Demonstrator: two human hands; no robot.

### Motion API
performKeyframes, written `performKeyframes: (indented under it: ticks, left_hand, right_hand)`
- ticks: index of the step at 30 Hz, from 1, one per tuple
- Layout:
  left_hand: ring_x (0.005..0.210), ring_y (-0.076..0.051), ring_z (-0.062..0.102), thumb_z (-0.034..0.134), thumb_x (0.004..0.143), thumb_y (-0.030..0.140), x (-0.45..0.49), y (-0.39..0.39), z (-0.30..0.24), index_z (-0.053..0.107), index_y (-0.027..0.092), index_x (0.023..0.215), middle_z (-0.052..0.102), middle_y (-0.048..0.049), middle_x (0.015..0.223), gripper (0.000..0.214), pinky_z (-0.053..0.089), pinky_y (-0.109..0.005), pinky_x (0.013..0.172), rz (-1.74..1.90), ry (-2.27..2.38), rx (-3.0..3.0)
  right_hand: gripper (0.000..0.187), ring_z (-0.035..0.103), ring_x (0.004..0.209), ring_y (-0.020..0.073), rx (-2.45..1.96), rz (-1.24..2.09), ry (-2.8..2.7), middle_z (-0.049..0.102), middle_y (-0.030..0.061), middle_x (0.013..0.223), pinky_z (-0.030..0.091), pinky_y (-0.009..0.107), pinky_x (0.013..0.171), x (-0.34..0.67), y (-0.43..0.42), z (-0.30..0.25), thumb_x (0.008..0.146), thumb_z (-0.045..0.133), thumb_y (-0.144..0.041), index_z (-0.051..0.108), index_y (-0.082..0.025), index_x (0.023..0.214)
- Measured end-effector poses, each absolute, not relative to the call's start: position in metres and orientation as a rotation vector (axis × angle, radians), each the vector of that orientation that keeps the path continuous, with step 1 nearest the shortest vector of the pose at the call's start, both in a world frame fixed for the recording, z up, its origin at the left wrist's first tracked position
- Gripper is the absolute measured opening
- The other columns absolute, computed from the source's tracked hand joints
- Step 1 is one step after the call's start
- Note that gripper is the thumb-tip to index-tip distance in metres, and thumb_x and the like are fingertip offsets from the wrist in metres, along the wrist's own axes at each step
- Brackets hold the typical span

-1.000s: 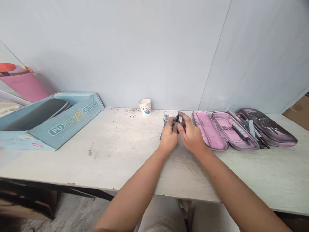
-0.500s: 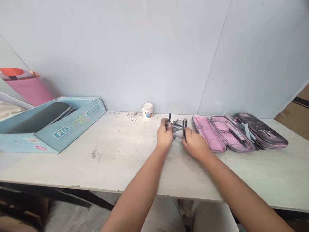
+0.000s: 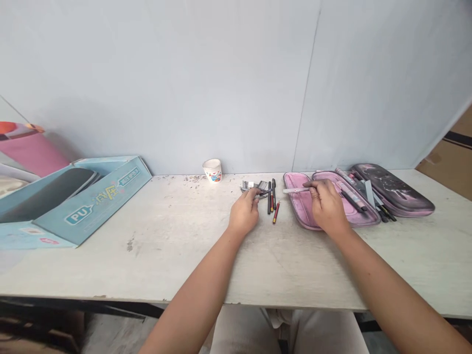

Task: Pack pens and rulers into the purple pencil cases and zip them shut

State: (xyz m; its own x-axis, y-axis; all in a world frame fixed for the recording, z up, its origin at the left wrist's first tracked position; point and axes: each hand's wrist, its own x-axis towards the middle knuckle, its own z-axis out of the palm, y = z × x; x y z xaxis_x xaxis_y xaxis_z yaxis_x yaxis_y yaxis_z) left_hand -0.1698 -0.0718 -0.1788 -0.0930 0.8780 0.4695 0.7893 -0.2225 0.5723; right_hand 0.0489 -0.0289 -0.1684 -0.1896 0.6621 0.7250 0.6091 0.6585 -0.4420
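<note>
My right hand [image 3: 326,205] is over the open pencil case [image 3: 300,209] and pinches a white pen [image 3: 295,190] that points left across the pink lining. My left hand [image 3: 244,212] rests on the table, its fingertips at a small pile of grey flat stationery [image 3: 252,186]. I cannot tell whether it grips anything there. Between my hands lie several dark pens [image 3: 272,196] and a red-and-black pencil [image 3: 276,213]. More pens and strips stay in the case's other half [image 3: 354,196], beside its dark patterned lid [image 3: 393,189].
A white paper cup [image 3: 212,170] stands by the wall on the pale, scuffed table [image 3: 165,246]. A light blue cardboard box [image 3: 98,204] sits at the left, with a pink tube [image 3: 35,155] behind it. Cardboard [image 3: 448,157] shows at the far right.
My hands have moved apart, and my right hand has gone right over the case, now with the white pen. The pens it held earlier lie on the table.
</note>
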Motion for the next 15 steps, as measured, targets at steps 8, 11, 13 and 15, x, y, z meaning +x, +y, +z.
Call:
performKeyframes:
  ticks: [8,11,13,15]
  left_hand:
    - [0.092,-0.021,0.056,0.035,0.085,0.016,-0.1618,-0.0752,-0.1760,0.051,0.021,0.107,0.060,-0.0062,0.101,0.028,0.044,-0.033,0.080,0.924,1.928,2.269]
    - [0.091,-0.020,0.056,0.035,0.085,0.015,-0.1606,-0.0744,-0.1768,0.051,0.021,0.107,0.060,-0.0060,0.100,0.028,0.044,-0.032,0.079,0.910,1.907,2.307]
    - [0.090,-0.019,0.056,0.035,0.085,0.014,-0.1604,-0.0737,-0.1775,0.051,0.020,0.108,0.060,-0.0062,0.100,0.028,0.045,-0.031,0.078,0.906,1.914,2.307]
    - [0.090,-0.020,0.056,0.035,0.085,0.014,-0.1601,-0.0733,-0.1780,0.051,0.020,0.108,0.060,-0.0064,0.099,0.029,0.045,-0.032,0.077,0.887,1.932,2.311]
  right_hand:
    - [0.024,0.053,0.091,0.0220,-0.942,0.125,-1.856,0.054,0.0097,0.095,0.044,0.037,0.080,0.0437,-0.0286,-0.1726,0.087,0.034,-0.022,0.056,-0.019,0.095]
    - [0.024,0.053,0.091,0.0221,-0.934,0.140,-1.860,0.054,0.0099,0.095,0.044,0.037,0.080,0.0437,-0.0278,-0.1741,0.088,0.034,-0.023,0.056,-0.019,0.095]
    - [0.024,0.053,0.091,0.0219,-0.929,0.145,-1.859,0.054,0.0097,0.096,0.044,0.037,0.080,0.0439,-0.0272,-0.1748,0.087,0.034,-0.023,0.057,-0.019,0.095]
    - [0.023,0.053,0.091,0.0218,-0.926,0.148,-1.859,0.054,0.0094,0.095,0.044,0.037,0.080,0.0440,-0.0265,-0.1755,0.087,0.035,-0.022,0.057,-0.019,0.094]
